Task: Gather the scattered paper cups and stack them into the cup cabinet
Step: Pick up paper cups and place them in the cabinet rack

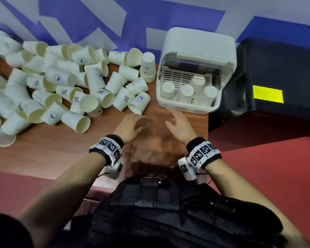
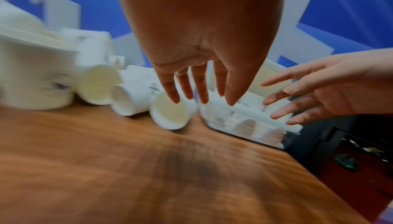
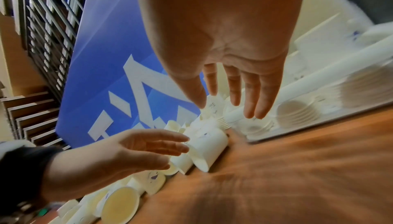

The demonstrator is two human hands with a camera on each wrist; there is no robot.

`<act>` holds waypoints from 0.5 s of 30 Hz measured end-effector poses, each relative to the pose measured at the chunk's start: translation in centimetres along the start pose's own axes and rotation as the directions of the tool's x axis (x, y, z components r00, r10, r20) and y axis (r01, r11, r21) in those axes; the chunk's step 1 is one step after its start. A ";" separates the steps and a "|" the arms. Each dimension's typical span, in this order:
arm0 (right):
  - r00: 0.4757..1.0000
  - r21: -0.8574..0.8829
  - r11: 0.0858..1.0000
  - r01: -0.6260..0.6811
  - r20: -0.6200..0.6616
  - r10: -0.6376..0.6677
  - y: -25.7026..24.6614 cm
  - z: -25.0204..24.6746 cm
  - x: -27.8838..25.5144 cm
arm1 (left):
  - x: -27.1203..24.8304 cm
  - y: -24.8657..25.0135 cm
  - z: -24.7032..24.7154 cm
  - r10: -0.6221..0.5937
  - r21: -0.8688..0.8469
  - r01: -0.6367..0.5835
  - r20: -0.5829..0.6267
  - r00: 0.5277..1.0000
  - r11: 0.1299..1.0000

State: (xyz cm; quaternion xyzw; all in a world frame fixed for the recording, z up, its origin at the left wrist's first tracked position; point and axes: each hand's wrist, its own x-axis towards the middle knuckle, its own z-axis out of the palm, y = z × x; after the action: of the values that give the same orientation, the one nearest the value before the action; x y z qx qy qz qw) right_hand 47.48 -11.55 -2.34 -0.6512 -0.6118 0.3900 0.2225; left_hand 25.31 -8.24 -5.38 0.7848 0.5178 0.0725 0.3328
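Observation:
Several white paper cups (image 1: 64,90) lie scattered in a heap over the left half of the wooden table (image 1: 52,151). A short upside-down stack of cups (image 1: 148,68) stands beside the white cup cabinet (image 1: 195,72), whose lid is raised. Inside it several cup stacks (image 1: 186,93) stand upside down. My left hand (image 1: 132,122) hovers with straight fingers just short of the nearest cup (image 2: 172,111). My right hand (image 1: 177,122) is spread open in front of the cabinet's front wall. Neither hand holds anything.
A black case (image 1: 276,77) with a yellow label stands to the right of the cabinet, beyond the table's right edge. A blue and white wall panel (image 1: 97,18) backs the table. Red floor (image 1: 258,167) lies to the right and front.

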 end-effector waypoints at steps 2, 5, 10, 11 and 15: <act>0.999 -0.053 0.999 -0.012 0.045 0.014 -1.2 1.9 0.8 | -1.6 -2.3 -1.2 -0.043 0.007 0.043 -0.021 0.999 0.999; 0.996 -0.095 0.995 -0.035 0.075 0.042 -3.0 5.0 2.0 | -3.7 -5.7 -3.2 -0.073 0.021 0.075 -0.062 0.995 0.997; 0.993 -0.159 0.982 -0.104 0.032 0.110 -5.3 8.8 4.0 | -5.7 -10.2 -6.4 -0.051 0.049 0.057 -0.119 0.992 0.997; 0.990 -0.169 0.976 -0.138 0.007 0.141 -5.6 9.3 4.4 | -5.9 -10.9 -7.1 -0.054 0.037 0.059 -0.133 0.990 0.998; 0.968 -0.147 0.957 -0.250 -0.067 0.242 -6.6 10.7 5.9 | -5.9 -13.5 -9.4 -0.059 0.003 0.061 -0.213 0.975 0.998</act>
State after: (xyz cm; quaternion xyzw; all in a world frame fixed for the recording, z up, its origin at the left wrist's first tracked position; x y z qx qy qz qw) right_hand 34.72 -6.82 -5.05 -0.7468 -0.5488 0.3502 0.1360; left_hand 8.05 -5.83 -4.89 0.7582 0.5741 0.1433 0.2737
